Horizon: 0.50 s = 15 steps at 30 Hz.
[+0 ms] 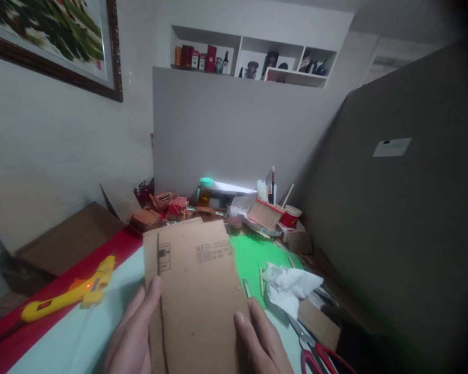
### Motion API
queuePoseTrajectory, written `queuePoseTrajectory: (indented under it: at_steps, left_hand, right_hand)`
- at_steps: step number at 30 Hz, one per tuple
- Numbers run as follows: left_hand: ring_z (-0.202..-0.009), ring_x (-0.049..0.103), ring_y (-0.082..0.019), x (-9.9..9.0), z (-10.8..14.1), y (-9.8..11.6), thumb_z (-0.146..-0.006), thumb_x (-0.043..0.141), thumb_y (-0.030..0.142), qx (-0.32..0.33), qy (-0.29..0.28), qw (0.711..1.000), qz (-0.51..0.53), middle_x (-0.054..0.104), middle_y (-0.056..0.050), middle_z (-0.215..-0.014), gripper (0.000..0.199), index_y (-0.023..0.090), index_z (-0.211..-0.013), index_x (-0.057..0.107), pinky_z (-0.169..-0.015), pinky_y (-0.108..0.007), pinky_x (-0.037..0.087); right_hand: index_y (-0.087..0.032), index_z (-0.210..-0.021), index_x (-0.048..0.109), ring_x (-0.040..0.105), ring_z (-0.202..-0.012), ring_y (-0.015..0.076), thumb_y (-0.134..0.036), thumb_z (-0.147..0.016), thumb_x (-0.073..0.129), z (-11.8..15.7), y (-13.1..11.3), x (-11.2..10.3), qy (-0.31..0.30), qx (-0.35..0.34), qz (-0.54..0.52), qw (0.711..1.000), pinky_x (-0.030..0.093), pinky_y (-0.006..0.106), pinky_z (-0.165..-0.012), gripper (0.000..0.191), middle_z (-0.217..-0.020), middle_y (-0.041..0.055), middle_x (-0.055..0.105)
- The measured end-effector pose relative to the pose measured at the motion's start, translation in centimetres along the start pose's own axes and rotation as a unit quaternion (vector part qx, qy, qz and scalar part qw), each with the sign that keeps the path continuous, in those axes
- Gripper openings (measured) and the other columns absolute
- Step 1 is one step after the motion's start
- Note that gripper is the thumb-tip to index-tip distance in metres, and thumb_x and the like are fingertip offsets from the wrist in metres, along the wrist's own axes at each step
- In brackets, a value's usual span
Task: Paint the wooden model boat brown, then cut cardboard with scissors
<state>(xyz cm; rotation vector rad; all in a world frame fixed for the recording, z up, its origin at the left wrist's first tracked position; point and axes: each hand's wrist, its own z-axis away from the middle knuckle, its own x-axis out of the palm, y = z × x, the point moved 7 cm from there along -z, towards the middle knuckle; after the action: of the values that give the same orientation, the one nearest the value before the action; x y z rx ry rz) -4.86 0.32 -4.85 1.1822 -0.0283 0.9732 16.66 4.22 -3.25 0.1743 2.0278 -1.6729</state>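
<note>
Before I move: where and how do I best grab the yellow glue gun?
Probably by the handle, left hand coming down from the near left, once it is off the cardboard. The yellow glue gun lies flat, its slim handle pointing near-left; the small light glows, so I'd treat the front end as hot.

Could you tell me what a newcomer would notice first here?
Probably the printed cardboard, held upright between the left hand and right hand. Next, the yellow glue gun to its left and the red-handled scissors at lower right, near the crumpled white tissue.
</note>
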Motion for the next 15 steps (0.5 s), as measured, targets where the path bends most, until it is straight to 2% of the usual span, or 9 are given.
queuePoseTrajectory:
  at_steps: [3, 6, 11, 15]
  left_hand:
    - [-0.122, 0.064, -0.033, 1.3, 0.6, -0.1, -0.081, 0.071, 0.054, -0.007, -0.031, 0.998, 0.047, 0.072, -0.005, -0.128, 0.06, 0.031, -0.135, 0.06, -0.095, -0.045, 0.059]
    - [-0.114, 0.068, -0.035, 1.7, 0.8, -0.5, -0.083, 0.067, 0.057, -0.029, -0.039, 0.997, 0.062, 0.075, -0.005, -0.123, 0.056, 0.032, -0.133, 0.063, -0.088, -0.047, 0.062]
    - [-0.109, 0.071, -0.036, 1.2, 0.2, -1.3, -0.08, 0.069, 0.06, -0.081, -0.034, 0.995, 0.055, 0.077, -0.006, -0.119, 0.058, 0.032, -0.131, 0.064, -0.082, -0.047, 0.063]
    - [-0.113, 0.069, -0.033, 0.8, -0.3, -0.5, -0.076, 0.076, 0.056, -0.026, -0.034, 0.999, -0.006, 0.074, -0.004, -0.126, 0.061, 0.035, -0.133, 0.063, -0.082, -0.041, 0.064]
  right_hand:
    - [-0.027, -0.135, 0.055, 0.054, -0.133, 0.0288, -0.062, -0.096, 0.044, -0.4, 0.1, 1.0, -0.019, 0.008, -0.036, 0.999, 0.041, 0.042, -0.112, 0.053, -0.139, 0.0111, 0.063]
    - [-0.021, -0.137, 0.05, 0.047, -0.139, 0.0268, -0.062, -0.097, 0.042, -0.5, -0.3, 1.8, -0.064, 0.022, -0.061, 0.996, 0.031, 0.043, -0.118, 0.058, -0.145, 0.0149, 0.057]
    - [-0.02, -0.138, 0.047, 0.048, -0.137, 0.0243, -0.052, -0.1, 0.044, -0.2, -1.5, 1.8, -0.122, 0.017, -0.07, 0.99, 0.032, 0.041, -0.117, 0.05, -0.147, 0.0145, 0.055]
    - [-0.02, -0.136, 0.05, 0.053, -0.131, 0.0269, -0.052, -0.1, 0.045, -0.1, -1.6, 1.7, -0.122, 0.023, -0.074, 0.99, 0.037, 0.044, -0.112, 0.048, -0.141, 0.014, 0.06]
